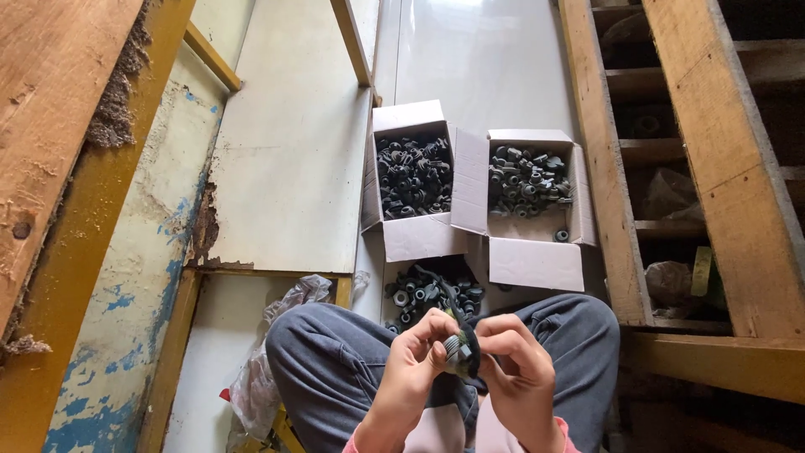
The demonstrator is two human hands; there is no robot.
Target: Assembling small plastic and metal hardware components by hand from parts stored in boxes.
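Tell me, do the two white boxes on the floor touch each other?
Touching. The head view shows the left box with its side flap lying against the right box, with no floor visible between them.

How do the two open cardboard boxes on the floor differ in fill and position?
The left box is packed nearly full with dark parts, while the right box is only filled in its far half, with bare cardboard and one stray piece near its front. The left box sits slightly farther from the person; the right box lies closer to the wooden pallet. Both are pale cardboard with flaps open, holding similar small black parts.
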